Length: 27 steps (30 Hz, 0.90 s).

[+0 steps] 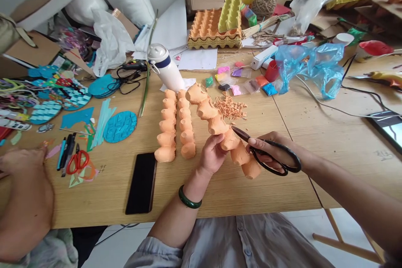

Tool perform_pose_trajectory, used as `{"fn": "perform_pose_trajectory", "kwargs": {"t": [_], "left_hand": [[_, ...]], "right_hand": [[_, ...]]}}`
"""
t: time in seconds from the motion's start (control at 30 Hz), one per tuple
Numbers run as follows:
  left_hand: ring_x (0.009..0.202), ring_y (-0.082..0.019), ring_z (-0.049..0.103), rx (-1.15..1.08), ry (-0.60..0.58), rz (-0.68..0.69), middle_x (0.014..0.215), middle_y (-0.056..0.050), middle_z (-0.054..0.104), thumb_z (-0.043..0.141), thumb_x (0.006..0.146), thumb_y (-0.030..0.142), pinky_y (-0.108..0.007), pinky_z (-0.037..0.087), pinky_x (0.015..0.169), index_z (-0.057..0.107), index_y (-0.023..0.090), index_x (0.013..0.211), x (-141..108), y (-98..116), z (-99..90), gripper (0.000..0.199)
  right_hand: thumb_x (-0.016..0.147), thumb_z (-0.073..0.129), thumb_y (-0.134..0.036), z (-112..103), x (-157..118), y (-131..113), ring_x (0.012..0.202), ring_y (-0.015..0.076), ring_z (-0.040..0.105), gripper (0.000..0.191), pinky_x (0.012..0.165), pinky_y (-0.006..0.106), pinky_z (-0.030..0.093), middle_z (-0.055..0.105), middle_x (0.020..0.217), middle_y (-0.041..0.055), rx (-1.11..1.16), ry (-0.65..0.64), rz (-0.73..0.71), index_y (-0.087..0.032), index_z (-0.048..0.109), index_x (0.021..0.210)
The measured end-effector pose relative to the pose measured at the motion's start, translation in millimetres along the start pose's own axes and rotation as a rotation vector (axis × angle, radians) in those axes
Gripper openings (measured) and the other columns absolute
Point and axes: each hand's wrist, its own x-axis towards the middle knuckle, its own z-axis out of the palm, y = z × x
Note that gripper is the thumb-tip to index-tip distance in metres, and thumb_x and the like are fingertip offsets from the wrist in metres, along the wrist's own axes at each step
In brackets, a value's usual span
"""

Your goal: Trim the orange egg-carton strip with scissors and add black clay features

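Observation:
My left hand [214,153] grips an orange egg-carton strip [216,124] near its middle, holding it slantwise above the table. Black-handled scissors [278,157] are in my right hand [266,150], their blades against the strip's right edge. How far the blades are apart is hard to make out. Two more orange strips of cups, a longer one [166,126] and a narrower one [186,127], lie side by side to the left. A pile of orange trimmings [231,107] rests on the table beyond the scissors.
A phone [141,183] lies left of my forearm. Behind the strips stands a white flask [166,69]. Egg trays [213,29], coloured clay packets [235,79] and a blue plastic bag [309,67] sit farther back. At far left is another person's hand [25,161], near red scissors [78,160].

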Motion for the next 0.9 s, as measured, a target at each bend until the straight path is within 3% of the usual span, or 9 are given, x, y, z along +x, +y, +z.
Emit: {"fn": "perform_pose_trajectory", "kwargs": {"t": [0.07,0.2,0.3,0.43,0.67,0.9], "left_hand": [[0.081,-0.017,0.068,-0.009,0.000,-0.006,0.091,-0.002,0.077,0.085,0.068,0.028,-0.029,0.050,0.075,0.075,0.018,0.095,-1,0,-0.7,0.030],[0.079,-0.016,0.067,0.011,-0.001,-0.019,0.088,0.000,0.074,0.082,0.070,0.031,-0.031,0.050,0.076,0.073,0.018,0.096,0,0,-1.9,0.031],[0.078,-0.015,0.065,0.055,0.012,-0.018,0.086,0.000,0.072,0.081,0.070,0.033,-0.029,0.048,0.072,0.070,0.018,0.091,1,0,-1.5,0.028],[0.075,-0.014,0.063,0.088,-0.004,-0.004,0.087,-0.001,0.071,0.081,0.069,0.033,-0.028,0.047,0.067,0.070,0.018,0.087,1,0,0.6,0.025],[0.071,-0.014,0.060,0.107,0.001,0.000,0.076,-0.001,0.066,0.079,0.069,0.031,-0.027,0.048,0.067,0.069,0.017,0.078,-1,0,2.6,0.019],[0.072,-0.013,0.062,0.173,0.019,-0.037,0.078,-0.001,0.068,0.079,0.068,0.033,-0.026,0.049,0.068,0.070,0.016,0.083,0,0,2.5,0.024]], "right_hand": [[0.081,0.062,-0.081,-3,1,1,0.037,0.0088,0.036,0.063,0.036,0.025,0.030,0.040,0.051,-0.0078,-0.090,0.054,-0.042,-0.018,0.061,0.081],[0.082,0.066,-0.075,-13,3,2,0.053,0.0120,0.050,0.058,0.048,0.024,0.034,0.055,0.060,-0.0018,-0.478,0.195,-0.192,-0.018,0.072,0.088],[0.085,0.060,-0.076,-16,2,0,0.057,0.0129,0.049,0.061,0.053,0.025,0.034,0.057,0.062,-0.0010,-0.626,0.222,-0.217,-0.019,0.077,0.096],[0.087,0.054,-0.078,-15,0,-3,0.057,0.0135,0.045,0.066,0.055,0.027,0.031,0.053,0.058,-0.0005,-0.732,0.218,-0.247,-0.017,0.080,0.089],[0.091,0.056,-0.056,-17,-5,-5,0.056,0.0136,0.045,0.046,0.056,0.028,0.032,0.060,0.057,0.0002,-0.847,0.198,-0.265,-0.018,0.082,0.086],[0.097,0.050,-0.055,-18,-6,-1,0.052,0.0119,0.040,0.050,0.054,0.027,0.029,0.057,0.055,0.0011,-0.966,0.188,-0.345,-0.019,0.077,0.074]]}}
